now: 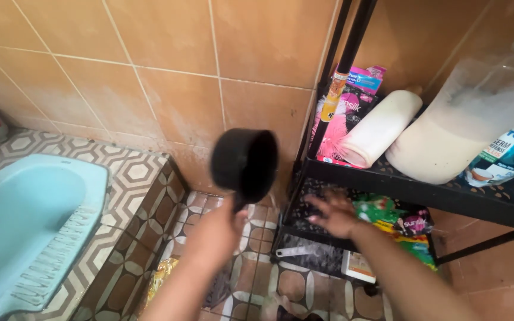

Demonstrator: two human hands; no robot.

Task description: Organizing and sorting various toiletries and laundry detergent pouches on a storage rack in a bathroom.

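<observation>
My left hand (216,233) grips the handle of a black water dipper (245,163), raised and tipped with its mouth facing the tiled wall. My right hand (333,215) is open, fingers spread and blurred, over the lower shelf of a black metal rack (423,191), beside green and yellow sachets (395,221). The two hands are apart, the dipper to the left of the rack's upright post.
A light blue squat toilet (28,223) sits at the left on a raised patterned step. The rack's upper shelf holds a pink pouch (343,122), a white bottle lying down (382,128) and a large translucent jug of white liquid (468,122). Patterned floor tiles lie below.
</observation>
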